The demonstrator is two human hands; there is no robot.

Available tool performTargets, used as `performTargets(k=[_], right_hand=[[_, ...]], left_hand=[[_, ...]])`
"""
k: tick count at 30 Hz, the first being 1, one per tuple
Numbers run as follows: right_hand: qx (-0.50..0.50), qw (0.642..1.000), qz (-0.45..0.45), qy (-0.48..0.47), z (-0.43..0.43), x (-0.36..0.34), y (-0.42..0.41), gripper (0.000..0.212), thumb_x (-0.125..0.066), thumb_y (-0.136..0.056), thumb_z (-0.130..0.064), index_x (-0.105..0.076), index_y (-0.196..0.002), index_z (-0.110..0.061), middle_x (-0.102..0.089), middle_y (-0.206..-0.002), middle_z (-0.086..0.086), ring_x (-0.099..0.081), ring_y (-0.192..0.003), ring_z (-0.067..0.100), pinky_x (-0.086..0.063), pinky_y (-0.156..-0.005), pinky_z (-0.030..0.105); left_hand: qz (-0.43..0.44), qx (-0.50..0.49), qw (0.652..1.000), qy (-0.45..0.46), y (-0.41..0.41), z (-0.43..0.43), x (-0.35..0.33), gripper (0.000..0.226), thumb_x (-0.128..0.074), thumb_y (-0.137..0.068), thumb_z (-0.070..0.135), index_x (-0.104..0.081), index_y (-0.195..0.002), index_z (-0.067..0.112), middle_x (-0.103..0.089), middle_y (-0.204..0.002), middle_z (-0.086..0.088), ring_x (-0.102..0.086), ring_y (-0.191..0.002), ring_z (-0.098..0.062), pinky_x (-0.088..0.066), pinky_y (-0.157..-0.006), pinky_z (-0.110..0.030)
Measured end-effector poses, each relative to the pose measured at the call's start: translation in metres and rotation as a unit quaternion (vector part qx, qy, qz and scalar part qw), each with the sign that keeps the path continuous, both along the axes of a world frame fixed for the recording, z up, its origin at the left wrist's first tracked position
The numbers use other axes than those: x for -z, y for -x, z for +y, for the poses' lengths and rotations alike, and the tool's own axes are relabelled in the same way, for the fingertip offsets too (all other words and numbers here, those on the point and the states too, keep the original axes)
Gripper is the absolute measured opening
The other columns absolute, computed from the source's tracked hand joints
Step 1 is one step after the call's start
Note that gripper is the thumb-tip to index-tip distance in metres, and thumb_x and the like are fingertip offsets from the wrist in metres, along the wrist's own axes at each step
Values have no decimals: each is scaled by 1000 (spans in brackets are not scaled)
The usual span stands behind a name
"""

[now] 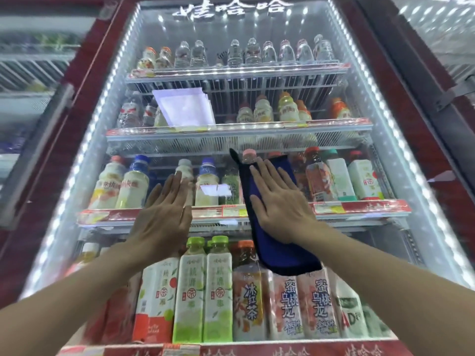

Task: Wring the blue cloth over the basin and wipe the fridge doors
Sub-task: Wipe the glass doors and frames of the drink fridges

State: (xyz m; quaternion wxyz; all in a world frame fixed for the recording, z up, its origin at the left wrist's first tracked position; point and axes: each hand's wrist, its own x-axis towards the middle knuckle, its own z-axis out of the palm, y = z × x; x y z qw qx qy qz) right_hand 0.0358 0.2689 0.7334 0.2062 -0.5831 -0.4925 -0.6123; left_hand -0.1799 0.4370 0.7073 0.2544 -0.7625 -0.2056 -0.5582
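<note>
The glass fridge door (pixel 259 21) fills the view, lit by white LED strips along its sides. My right hand (pixel 279 201) lies flat with fingers spread on the blue cloth (pixel 281 255) and presses it against the glass at mid height, right of centre. The cloth hangs down below my wrist, and a thin dark corner sticks up past my fingertips. My left hand (pixel 164 217) rests flat on the bare glass to the left of the cloth, fingers together, holding nothing. No basin is in view.
Behind the glass, several shelves (pixel 239 132) carry drink bottles, and a white paper sheet (pixel 185 106) hangs at the second shelf. A red frame (pixel 77 80) borders the door. Neighbouring fridge doors stand at the left (pixel 30 73) and right (pixel 437 27).
</note>
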Motion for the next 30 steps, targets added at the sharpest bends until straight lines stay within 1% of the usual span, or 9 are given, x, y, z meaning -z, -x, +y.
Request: performTargets(k=[3,9,12,14,18,20,23,27,30], right_hand=[[22,999,40,-22,-19,-22,-16,70,-15,-102,-50,5,-162,-20,18,-168,-2,21,-153,9,11,-125,32],[57,997,40,-28,-13,-48,-11,73,-6,-97,-52,5,-161,-18,15,-168,0,18,-153,10,8,-126,34],[64,998,1,9,2,-59,8,72,-3,-98,-52,10,-160,-18,19,-168,1,22,-153,11,10,-126,34],[70,996,-44,43,14,-61,21,71,-1,-98,-52,13,-159,-18,19,-168,1,23,-152,11,11,-125,33],[76,983,-131,106,36,-53,50,69,-6,-103,-52,13,-159,-18,20,-167,1,25,-152,10,10,-126,35],[69,975,-163,133,48,-42,64,69,-8,-104,-51,11,-161,-17,18,-168,2,23,-153,11,7,-127,37],[53,964,-205,164,68,-18,82,69,-12,-106,-51,10,-161,-16,15,-169,2,22,-153,12,7,-127,38],[30,960,-219,172,79,-1,90,69,-16,-106,-51,7,-162,-17,12,-169,1,18,-154,12,6,-127,37],[11,966,-199,166,76,-15,86,68,-17,-106,-53,6,-162,-22,11,-169,-3,17,-154,8,6,-127,35]], left_hand=[[-9,-1,1000,-9,14,15,4,69,-6,-96,44,15,-156,17,21,-166,1,21,-152,-9,9,-126,-30],[-23,32,999,-23,26,33,17,66,-5,-98,45,14,-156,20,24,-163,7,29,-148,-2,21,-118,-19],[-35,60,997,-29,32,41,24,63,-7,-99,44,15,-155,23,33,-157,14,33,-144,5,21,-118,-19],[-40,69,996,-33,36,46,30,63,-5,-99,44,16,-155,23,34,-156,15,33,-144,5,21,-119,-19],[-39,63,997,-34,43,57,43,67,4,-96,48,17,-155,20,33,-157,13,34,-144,4,22,-119,-20],[-41,51,997,-29,46,61,49,68,4,-96,48,17,-156,19,30,-160,9,34,-144,3,22,-119,-20],[-48,36,998,-12,53,65,53,70,4,-94,48,13,-158,18,27,-163,6,34,-145,2,22,-119,-21],[-43,23,999,7,65,62,55,75,8,-90,48,14,-158,16,26,-163,5,34,-144,2,21,-120,-22],[-27,8,999,20,73,62,56,74,14,-87,50,22,-155,19,33,-159,8,40,-140,4,26,-116,-20]])
